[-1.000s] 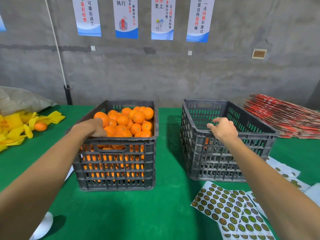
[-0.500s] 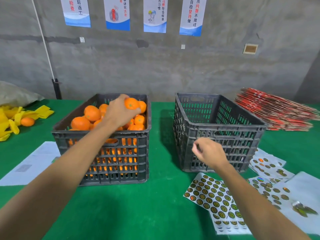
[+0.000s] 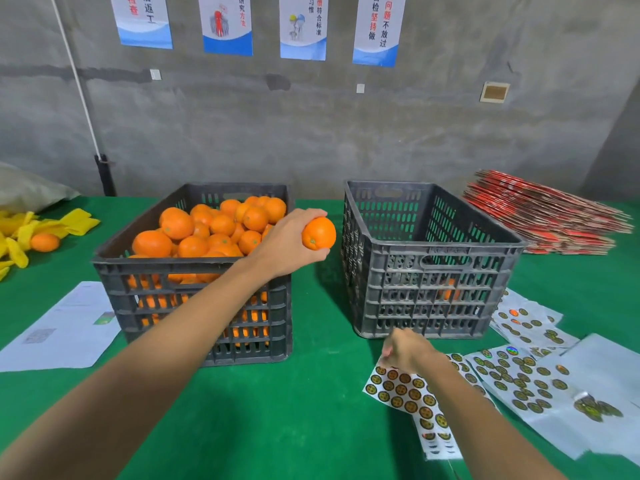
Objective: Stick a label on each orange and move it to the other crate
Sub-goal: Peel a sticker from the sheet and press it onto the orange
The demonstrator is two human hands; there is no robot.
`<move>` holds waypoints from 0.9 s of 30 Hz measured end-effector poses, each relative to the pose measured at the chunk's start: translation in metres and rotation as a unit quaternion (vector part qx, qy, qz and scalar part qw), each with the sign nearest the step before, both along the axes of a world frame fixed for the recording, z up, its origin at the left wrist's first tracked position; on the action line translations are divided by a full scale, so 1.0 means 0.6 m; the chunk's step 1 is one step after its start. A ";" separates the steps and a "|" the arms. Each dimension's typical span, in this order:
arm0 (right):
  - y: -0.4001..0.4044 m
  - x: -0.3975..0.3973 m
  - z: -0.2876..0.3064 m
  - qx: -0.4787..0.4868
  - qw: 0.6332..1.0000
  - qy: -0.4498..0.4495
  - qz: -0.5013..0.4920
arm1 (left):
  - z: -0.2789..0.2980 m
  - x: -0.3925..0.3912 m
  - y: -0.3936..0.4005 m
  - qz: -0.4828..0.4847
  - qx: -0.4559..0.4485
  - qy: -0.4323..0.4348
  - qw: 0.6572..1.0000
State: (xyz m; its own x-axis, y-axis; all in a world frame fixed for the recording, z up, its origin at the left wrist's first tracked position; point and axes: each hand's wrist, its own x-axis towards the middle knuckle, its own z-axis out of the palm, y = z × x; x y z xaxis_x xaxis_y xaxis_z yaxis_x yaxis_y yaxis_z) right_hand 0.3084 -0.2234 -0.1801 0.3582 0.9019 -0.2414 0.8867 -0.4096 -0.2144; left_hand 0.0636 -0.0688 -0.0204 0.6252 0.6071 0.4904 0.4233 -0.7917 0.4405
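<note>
Two dark plastic crates stand side by side on the green table. The left crate [image 3: 114, 268] is heaped with oranges [image 3: 194, 233]. The right crate [image 3: 446, 251] looks nearly bare, with one orange [image 3: 449, 293] showing through its slats. My left hand [image 3: 287, 242] grips an orange [image 3: 319, 233] in the air above the gap between the crates. My right hand [image 3: 407, 351] is down on a sheet of round labels [image 3: 403, 389] in front of the right crate, fingers curled at the sheet's top edge; whether a label is pinched is hidden.
More label sheets [image 3: 519, 379] and bare backing paper lie at the right front. A printed paper [image 3: 65, 330] lies left of the full crate. Yellow wrappers [image 3: 20, 237] and a loose orange [image 3: 44, 242] sit far left. Red flat cartons [image 3: 550, 216] are stacked at the back right.
My left hand lifted an orange out of the full crate and carried it right, over the gap. My right hand came down from the empty crate's rim to the label sheet.
</note>
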 end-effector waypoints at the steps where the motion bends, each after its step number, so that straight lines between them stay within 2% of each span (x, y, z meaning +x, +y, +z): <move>1: 0.003 -0.004 -0.001 0.001 1.000 -0.002 -0.009 | -0.003 0.002 -0.001 -0.005 0.006 0.008 1.000; 4: 0.007 -0.011 -0.003 0.002 0.999 0.003 -0.037 | -0.010 0.001 0.000 -0.015 0.016 0.019 1.000; 15: 0.017 -0.006 -0.002 -0.036 0.992 0.069 -0.102 | -0.014 0.001 -0.004 -0.012 -0.003 -0.027 1.000; 23: 0.029 -0.013 -0.004 -0.037 0.990 0.031 -0.131 | -0.015 0.001 0.000 0.002 -0.018 -0.055 0.998; 27: 0.033 -0.011 -0.005 -0.046 0.985 0.068 -0.150 | -0.013 0.000 -0.001 0.005 -0.021 -0.059 0.998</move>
State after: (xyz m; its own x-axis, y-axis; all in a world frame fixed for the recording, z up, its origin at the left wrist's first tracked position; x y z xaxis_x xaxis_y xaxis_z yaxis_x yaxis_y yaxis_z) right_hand 0.3017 -0.2038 -0.1833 0.5643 0.7320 -0.3818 0.6880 -0.6726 -0.2725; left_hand 0.0635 -0.0695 -0.0285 0.5589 0.6342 0.5342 0.3745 -0.7678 0.5198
